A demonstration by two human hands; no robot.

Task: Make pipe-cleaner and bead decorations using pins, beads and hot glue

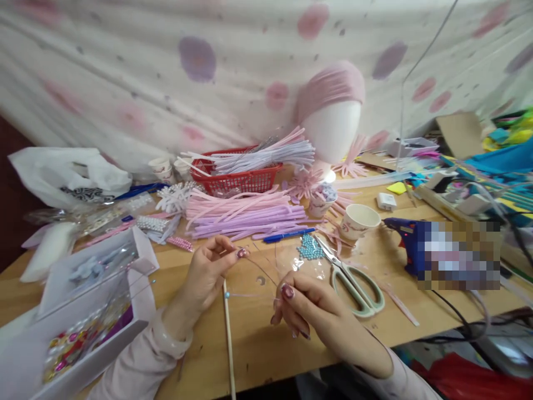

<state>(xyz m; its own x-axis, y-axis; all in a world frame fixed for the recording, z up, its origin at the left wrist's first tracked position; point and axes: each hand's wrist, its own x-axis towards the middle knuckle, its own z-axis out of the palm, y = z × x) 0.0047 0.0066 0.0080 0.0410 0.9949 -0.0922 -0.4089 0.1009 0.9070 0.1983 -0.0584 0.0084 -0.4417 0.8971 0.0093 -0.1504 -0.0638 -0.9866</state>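
Note:
My left hand [208,272] is pinched at thumb and forefinger on one end of a thin wire [262,269] that curves across to my right hand [303,311]. The right hand's fingers are curled and pinch the wire's other end. Both hands hover just above the wooden table [258,339]. A thin wooden stick [228,333] with a small blue bead at its top lies between my wrists. A small pile of blue beads [308,247] and pale green scissors [353,280] lie just beyond my right hand.
Pink and purple pipe cleaners [245,214] lie piled mid-table before a red basket [237,178]. A white box of gems [83,311] sits at left. A paper cup [358,221], a blue glue gun [406,239], a blue pen [289,235] and a foam head [333,122] stand to the right and behind.

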